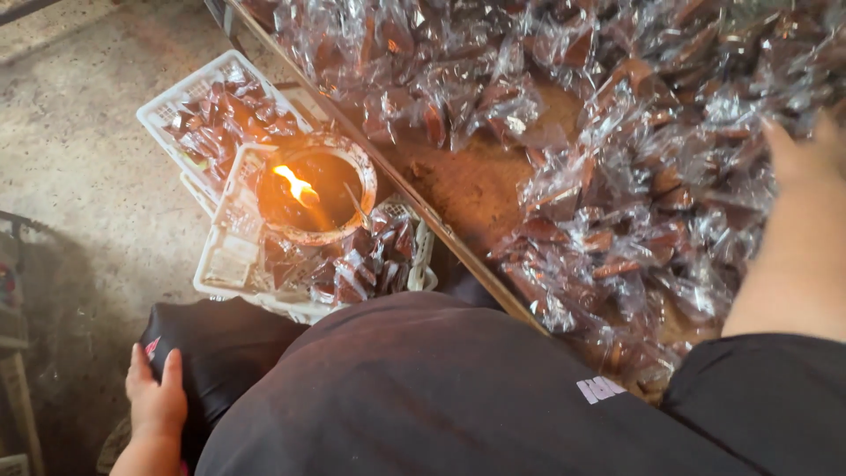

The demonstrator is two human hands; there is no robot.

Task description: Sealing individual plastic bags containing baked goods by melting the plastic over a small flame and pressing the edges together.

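Concrete floor, wooden tray (467, 189) heaped with cellophane candy packets (643, 176).
Right hand (806, 150) reaching over packets, grip unclear; left hand (154, 397) flat on knee; flame pot (313, 189) close for sealing.

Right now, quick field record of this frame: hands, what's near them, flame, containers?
left hand: rests on black-clad knee, holds nothing
right hand: reaches over the clear wrapped packets, grip not visible
table: brown top, packets heaped on it
flame pot: lit, sits on white baskets
baskets: hold more wrapped brown pieces
floor: bare concrete
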